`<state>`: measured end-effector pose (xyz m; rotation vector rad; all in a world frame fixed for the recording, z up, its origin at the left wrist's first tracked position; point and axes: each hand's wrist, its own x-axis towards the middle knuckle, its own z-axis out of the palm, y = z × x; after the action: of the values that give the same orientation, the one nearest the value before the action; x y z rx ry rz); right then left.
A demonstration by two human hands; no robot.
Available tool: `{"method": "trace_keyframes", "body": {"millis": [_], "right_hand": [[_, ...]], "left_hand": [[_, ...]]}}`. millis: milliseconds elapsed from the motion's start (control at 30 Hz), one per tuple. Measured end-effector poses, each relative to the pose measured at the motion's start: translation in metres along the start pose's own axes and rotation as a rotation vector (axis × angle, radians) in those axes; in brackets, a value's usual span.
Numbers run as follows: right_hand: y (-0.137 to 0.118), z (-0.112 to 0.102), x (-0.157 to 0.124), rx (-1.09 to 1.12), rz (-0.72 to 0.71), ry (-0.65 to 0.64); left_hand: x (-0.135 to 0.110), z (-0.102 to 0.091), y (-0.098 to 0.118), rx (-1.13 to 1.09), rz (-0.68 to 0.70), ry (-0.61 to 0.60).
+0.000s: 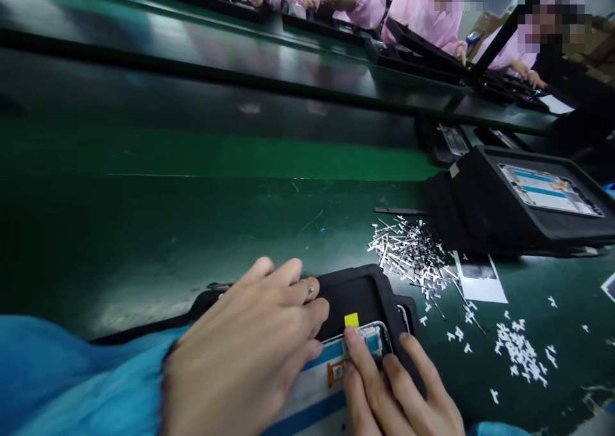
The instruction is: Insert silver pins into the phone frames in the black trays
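Observation:
A phone frame (331,372) with blue stripes and an orange flex part lies in a black holder tray (365,292) at the bottom centre. My left hand (245,353), in a blue sleeve with a ring on one finger, rests flat across the phone frame and tray, fingers stretched out. My right hand (394,391) presses its fingertips on the frame's top end, just below a small yellow tab (351,319). I cannot see whether those fingers hold anything.
A heap of small silver metal strips (413,253) lies right of the tray, with white bits (521,353) scattered farther right. A black tray with another phone frame (548,189) stands at right. Beyond the green conveyor (216,154), people in pink coats work.

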<state>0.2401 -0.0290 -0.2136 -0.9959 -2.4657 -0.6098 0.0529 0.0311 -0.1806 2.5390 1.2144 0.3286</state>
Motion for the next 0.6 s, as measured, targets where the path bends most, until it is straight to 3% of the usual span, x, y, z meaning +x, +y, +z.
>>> {"method": "trace_keyframes", "body": {"millis": [100, 167, 300, 400, 500, 600], "right_hand": [[-0.003, 0.002, -0.004, 0.024, 0.037, 0.011], [-0.005, 0.003, -0.005, 0.03, 0.021, 0.008], [-0.008, 0.004, -0.002, 0.02, 0.001, 0.034], [-0.009, 0.003, 0.001, 0.01, -0.026, 0.032], [-0.011, 0.004, 0.005, 0.0, -0.017, 0.043], [-0.013, 0.004, 0.009, -0.011, -0.015, 0.035]], "left_hand": [[0.011, -0.012, -0.005, -0.011, -0.02, -0.217], [0.015, -0.015, -0.005, 0.0, -0.027, -0.238], [0.008, -0.013, 0.001, 0.033, -0.028, -0.155], [-0.008, -0.011, -0.001, 0.017, -0.057, 0.012], [-0.029, -0.011, -0.017, 0.16, -0.122, 0.159], [-0.049, -0.011, -0.039, 0.294, -0.155, 0.131]]}}
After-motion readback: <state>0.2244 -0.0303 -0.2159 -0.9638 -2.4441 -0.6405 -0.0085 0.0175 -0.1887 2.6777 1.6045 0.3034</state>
